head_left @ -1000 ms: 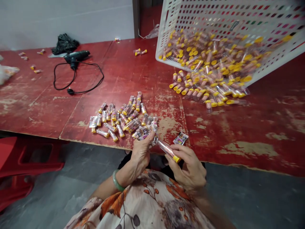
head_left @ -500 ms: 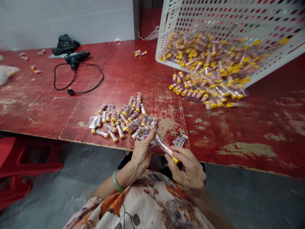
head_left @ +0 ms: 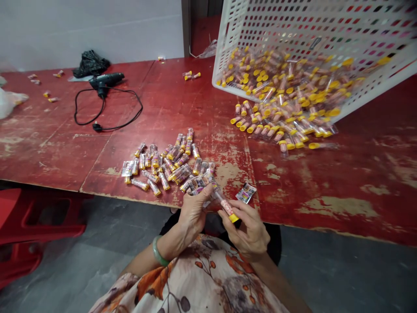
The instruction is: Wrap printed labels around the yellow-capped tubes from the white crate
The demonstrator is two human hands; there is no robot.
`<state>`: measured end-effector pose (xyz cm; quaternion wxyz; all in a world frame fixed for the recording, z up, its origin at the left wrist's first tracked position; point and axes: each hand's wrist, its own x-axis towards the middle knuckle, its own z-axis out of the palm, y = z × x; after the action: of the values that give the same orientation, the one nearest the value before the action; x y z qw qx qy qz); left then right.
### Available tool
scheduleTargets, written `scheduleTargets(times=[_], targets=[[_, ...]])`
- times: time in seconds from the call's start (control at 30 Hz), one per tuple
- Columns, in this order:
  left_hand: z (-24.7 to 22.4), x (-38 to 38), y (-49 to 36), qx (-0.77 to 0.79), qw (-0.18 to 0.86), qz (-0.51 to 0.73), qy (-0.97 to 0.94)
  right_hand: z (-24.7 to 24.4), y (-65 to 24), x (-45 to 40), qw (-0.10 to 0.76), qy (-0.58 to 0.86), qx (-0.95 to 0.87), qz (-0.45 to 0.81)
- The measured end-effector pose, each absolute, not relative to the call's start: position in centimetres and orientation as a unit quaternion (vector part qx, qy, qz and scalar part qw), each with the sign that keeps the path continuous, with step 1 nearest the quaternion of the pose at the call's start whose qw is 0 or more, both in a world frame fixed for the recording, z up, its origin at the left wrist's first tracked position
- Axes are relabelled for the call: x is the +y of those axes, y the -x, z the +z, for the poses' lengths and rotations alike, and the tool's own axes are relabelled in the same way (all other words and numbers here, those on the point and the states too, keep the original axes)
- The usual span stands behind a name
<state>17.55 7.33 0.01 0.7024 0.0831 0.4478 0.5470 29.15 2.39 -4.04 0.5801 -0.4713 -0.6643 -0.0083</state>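
My left hand [head_left: 194, 213], with a green bangle on the wrist, pinches printed plastic sleeves [head_left: 201, 181] at the table's front edge. My right hand [head_left: 248, 229] grips a clear tube [head_left: 226, 205] near its yellow cap; pink pieces show inside. The tube's clear end meets the sleeves by my left thumb; whether it is inside one I cannot tell. Just beyond my hands lies a pile of yellow-capped tubes with printed wraps [head_left: 176, 158]. One loose printed sleeve [head_left: 246, 192] rests right of my hands.
A tipped white plastic basket [head_left: 224, 52] at the back right spills many yellow-capped tubes [head_left: 273, 117] onto the red table [head_left: 325, 182]. At the back left lie a black heat gun [head_left: 106, 81] with its cord and a black plastic bag [head_left: 91, 63]. A red stool [head_left: 22, 217] stands lower left.
My right hand has moved left with the tube, bringing its clear end closer against the sleeves in my left hand. The left hand has barely shifted.
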Motion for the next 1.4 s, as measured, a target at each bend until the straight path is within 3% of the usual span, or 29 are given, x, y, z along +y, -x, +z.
scheduleTargets(times=[0.23,0.47,0.77,0.93,1.2,1.4], targets=[[-0.6,6.6,-17.5,0.422,0.716,0.536,-0.148,-5.2,-28.5,3.7,0.575,0.441,-0.687,-0.05],[-0.5,7.2,-16.2,0.42,0.721,0.523,-0.172,-3.1,-30.5,4.3,0.53,0.424,-0.709,0.191],[-0.1,6.2,-16.2,0.4,0.736,0.497,-0.225,-3.2,-29.0,3.7,0.566,0.44,-0.696,-0.029],[-0.2,5.9,-16.1,0.4,0.737,0.494,-0.228,-3.2,-29.2,3.0,0.528,0.43,-0.731,-0.032],[-0.1,5.2,-16.2,0.423,0.729,0.486,-0.232,-3.7,-28.4,2.3,0.517,0.465,-0.698,-0.172],[0.1,4.9,-16.4,0.435,0.72,0.489,-0.23,-4.7,-28.3,2.4,0.525,0.435,-0.703,-0.2]])
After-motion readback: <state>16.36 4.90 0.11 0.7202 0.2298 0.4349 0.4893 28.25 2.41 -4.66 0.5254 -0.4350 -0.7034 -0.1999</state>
